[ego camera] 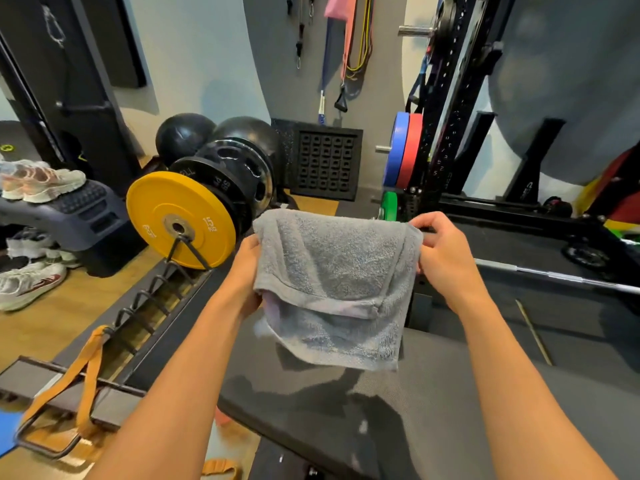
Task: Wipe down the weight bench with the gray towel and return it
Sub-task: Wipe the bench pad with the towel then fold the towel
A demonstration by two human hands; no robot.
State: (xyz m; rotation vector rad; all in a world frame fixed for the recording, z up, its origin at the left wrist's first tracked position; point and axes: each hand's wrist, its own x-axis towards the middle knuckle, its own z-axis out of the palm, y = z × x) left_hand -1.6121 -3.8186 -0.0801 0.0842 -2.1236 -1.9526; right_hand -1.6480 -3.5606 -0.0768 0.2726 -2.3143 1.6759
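The gray towel (332, 282) hangs folded in the air, held up in front of me above the weight bench (346, 410). My left hand (247, 271) grips its left edge, partly hidden behind the cloth. My right hand (440, 251) pinches its upper right corner. The bench pad is dark gray and shows damp streaks below the towel. The towel's lower flap dangles just above the pad.
A plate rack with a yellow plate (180, 220) and black plates stands at the left. Shoes (31, 282) lie on the wooden floor. A black power rack (446, 133) with blue and red plates rises at the right, and a barbell (561, 277) lies beyond the bench.
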